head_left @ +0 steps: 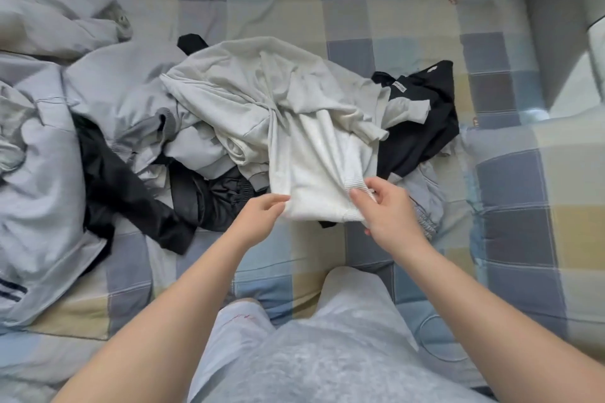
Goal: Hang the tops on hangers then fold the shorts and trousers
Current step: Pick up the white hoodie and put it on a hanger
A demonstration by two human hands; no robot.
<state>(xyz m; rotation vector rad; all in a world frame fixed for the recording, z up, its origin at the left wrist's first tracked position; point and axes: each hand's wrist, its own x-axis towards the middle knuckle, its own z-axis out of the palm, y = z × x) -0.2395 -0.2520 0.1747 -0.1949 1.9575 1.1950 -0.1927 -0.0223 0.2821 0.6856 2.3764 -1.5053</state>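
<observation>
My right hand [389,216] pinches the ribbed hem [355,186] of a white top [314,170], with the thumb on top and the fingers curled under the cloth. My left hand [262,216] pinches the near left edge of the same top between thumb and fingertips. The top stretches between my hands at the near edge of the pile, and its body runs away from me into the heap.

A pale grey top with a drawstring [248,91] lies over its far end. I cannot tell whether the two are one garment. Just right of that, a black garment with a small white label [422,127] is partly tucked under the grey cloth. Under my right wrist lies a blue-grey piece with a gathered elastic band [425,209].

To the left of my left hand sits a bunched black piece [216,203], and further left a long black garment [127,193] trails toward me. Beyond it, pale blue-grey clothes [42,180] are heaped along the left side, and one has dark stripes near its edge.

Everything rests on a checked bedsheet [360,26] of blue, grey and yellow squares. A cushion in the same check [523,206] is at the right. My lap in light grey shorts [327,357] fills the near edge.
</observation>
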